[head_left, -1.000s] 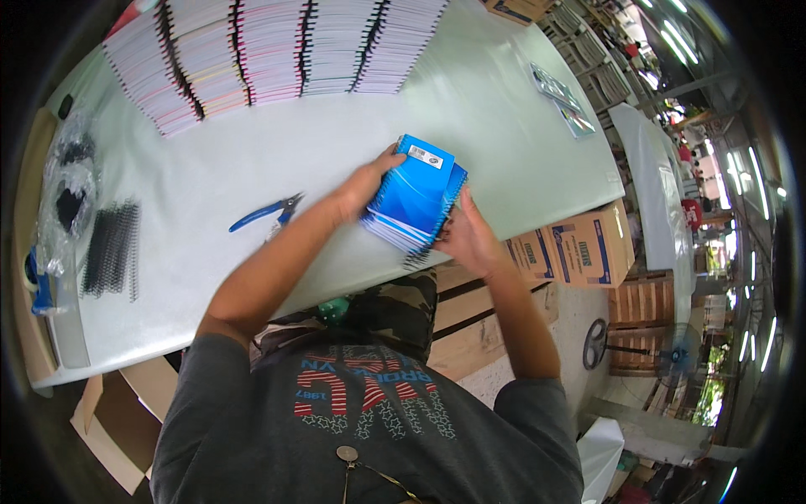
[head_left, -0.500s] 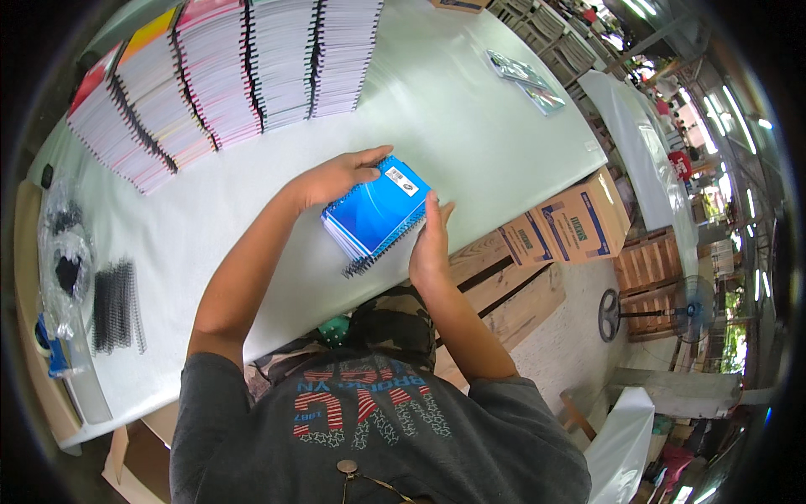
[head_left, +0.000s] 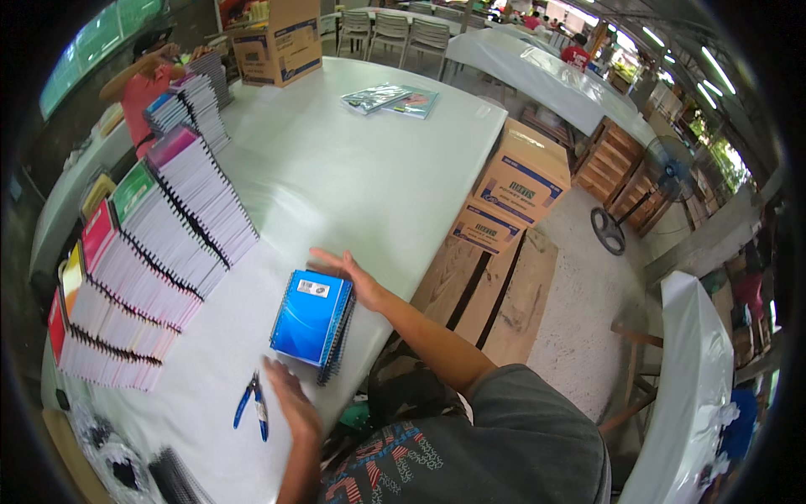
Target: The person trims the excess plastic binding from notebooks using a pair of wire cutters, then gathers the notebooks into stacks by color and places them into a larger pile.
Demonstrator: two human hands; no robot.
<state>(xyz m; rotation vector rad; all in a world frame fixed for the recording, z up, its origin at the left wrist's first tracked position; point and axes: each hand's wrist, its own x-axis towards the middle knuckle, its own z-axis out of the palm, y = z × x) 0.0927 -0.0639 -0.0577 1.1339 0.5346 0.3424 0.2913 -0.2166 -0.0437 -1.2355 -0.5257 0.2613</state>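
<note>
The right hand (head_left: 348,275) has its fingers stretched out, with nothing held, at the far end of a stack of blue spiral notebooks (head_left: 311,315); whether they touch it, I cannot tell. The left hand (head_left: 294,399) is also empty, fingers extended, near the stack's near end. So the stack lies between both hands, on the pale table (head_left: 336,193). Just left of the left fingers are blue-handled pliers (head_left: 262,412). Farther left stand thick piles of spiral-bound books (head_left: 147,277). Well to the right of the right fingers are cardboard boxes (head_left: 516,181).
</note>
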